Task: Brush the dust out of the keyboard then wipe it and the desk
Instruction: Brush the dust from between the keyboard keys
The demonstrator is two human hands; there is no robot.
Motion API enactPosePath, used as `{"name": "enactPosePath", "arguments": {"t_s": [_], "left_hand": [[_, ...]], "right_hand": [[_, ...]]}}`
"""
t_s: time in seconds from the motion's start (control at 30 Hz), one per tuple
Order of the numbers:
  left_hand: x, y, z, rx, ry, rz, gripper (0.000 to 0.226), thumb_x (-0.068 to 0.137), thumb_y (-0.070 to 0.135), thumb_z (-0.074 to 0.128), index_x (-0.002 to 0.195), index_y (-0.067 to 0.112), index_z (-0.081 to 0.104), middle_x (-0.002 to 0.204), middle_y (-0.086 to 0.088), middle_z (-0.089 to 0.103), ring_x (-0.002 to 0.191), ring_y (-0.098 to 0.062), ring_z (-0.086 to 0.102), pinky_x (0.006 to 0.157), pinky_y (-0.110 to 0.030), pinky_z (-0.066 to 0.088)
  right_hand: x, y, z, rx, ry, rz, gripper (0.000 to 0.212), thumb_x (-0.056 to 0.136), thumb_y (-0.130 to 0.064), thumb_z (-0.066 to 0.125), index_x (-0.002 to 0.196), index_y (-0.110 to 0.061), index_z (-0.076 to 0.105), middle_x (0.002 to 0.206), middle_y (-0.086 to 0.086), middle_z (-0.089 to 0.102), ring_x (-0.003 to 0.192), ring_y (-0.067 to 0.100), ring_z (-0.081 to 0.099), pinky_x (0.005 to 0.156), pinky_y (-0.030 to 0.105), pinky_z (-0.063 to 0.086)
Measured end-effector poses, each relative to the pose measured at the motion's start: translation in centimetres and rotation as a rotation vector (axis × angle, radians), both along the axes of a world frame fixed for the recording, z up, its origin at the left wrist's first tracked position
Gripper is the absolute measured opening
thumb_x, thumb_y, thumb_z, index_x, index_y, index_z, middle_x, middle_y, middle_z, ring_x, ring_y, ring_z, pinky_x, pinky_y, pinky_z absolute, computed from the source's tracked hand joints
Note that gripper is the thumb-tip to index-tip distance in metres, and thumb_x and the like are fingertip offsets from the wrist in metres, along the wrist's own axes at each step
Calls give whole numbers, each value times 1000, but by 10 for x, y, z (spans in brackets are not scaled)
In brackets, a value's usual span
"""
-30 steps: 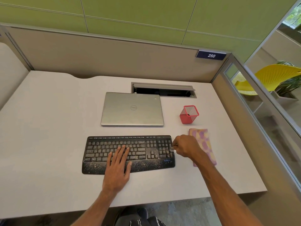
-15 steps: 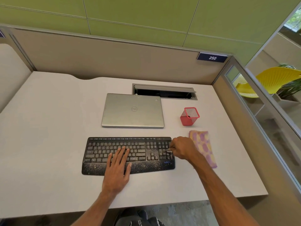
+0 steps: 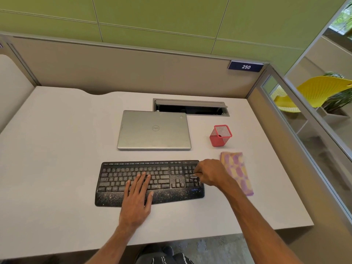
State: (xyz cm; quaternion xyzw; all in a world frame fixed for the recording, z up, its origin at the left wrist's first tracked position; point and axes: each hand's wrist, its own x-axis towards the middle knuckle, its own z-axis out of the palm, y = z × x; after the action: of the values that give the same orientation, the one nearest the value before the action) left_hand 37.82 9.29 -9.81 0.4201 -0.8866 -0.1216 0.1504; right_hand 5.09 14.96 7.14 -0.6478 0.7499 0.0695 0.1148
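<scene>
A black keyboard [image 3: 133,180], speckled with pale dust, lies on the grey desk [image 3: 57,149] in front of me. My left hand [image 3: 138,197] lies flat on its middle keys and palm rest, fingers straight. My right hand [image 3: 209,173] is curled over the number pad at the keyboard's right end, pinching a small brush [image 3: 194,176] whose pale tip touches the keys. Most of the brush is hidden in the fist. A pink and yellow patterned cloth [image 3: 238,171] lies folded just right of the keyboard, partly under my right forearm.
A closed silver laptop [image 3: 154,130] sits behind the keyboard. A red mesh pen holder [image 3: 220,136] stands to its right. An open cable slot [image 3: 190,107] is set in the desk at the back. Partition walls bound the desk at the back and right.
My right hand has moved left from the keyboard's right edge onto the number pad with the brush. My left hand has stayed put on the keys.
</scene>
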Motion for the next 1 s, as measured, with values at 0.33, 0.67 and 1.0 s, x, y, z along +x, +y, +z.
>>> {"name": "enactPosePath", "arguments": {"t_s": [0.33, 0.67, 1.0], "left_hand": [[0, 0, 1, 6, -8, 0, 69, 114, 50, 36, 176, 23, 21, 183, 0, 16, 171, -19, 8, 137, -58, 13], [1, 0, 2, 16, -9, 0, 69, 114, 51, 35, 176, 24, 19, 184, 1, 16, 171, -18, 8, 137, -58, 14], [0, 0, 2, 12, -2, -2, 68, 114, 52, 32, 176, 24, 21, 183, 0, 18, 171, -18, 8, 137, -58, 12]], "right_hand": [[2, 3, 8, -108, -89, -219, 26, 95, -45, 63, 104, -29, 82, 89, -7, 79, 72, 15, 65, 61, 26, 44], [12, 8, -5, -47, -175, -502, 21, 82, -33, 67, 92, -21, 80, 77, -5, 75, 64, 12, 63, 53, 22, 39], [13, 4, -1, -3, -181, -551, 18, 84, -32, 67, 84, -18, 77, 71, -4, 72, 59, 13, 63, 53, 24, 48]]}}
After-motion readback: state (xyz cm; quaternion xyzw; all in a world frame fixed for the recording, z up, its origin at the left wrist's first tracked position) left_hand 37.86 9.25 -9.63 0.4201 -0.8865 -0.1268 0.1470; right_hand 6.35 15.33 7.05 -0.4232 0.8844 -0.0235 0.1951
